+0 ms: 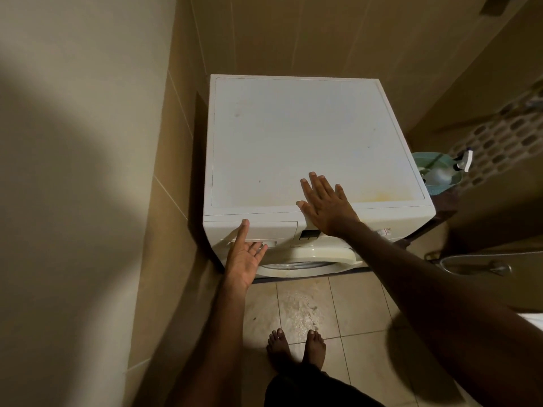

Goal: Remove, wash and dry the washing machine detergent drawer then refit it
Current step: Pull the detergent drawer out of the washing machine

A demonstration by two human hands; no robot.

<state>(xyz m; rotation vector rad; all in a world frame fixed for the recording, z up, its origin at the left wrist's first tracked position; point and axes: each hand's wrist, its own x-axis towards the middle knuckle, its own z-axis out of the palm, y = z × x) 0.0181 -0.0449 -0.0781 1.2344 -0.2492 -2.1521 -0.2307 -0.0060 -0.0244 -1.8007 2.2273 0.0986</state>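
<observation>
A white front-loading washing machine [293, 136] stands in a tiled corner. Its detergent drawer [273, 229] sits flush in the upper left of the front panel. My left hand [245, 258] is palm up in front of the drawer, thumb lying on the drawer face, fingertips at the handle recess below it. My right hand [323, 205] lies flat with fingers spread on the front edge of the machine's top, above the small display [309, 235]. The round door [308, 259] below looks slightly ajar.
Tiled walls close in at the left and behind the machine. A teal basket [437, 174] with a spray bottle [462, 161] stands to its right. A hose and shower head [482, 267] lie at the right. The floor tiles [299, 309] in front are wet; my bare feet stand there.
</observation>
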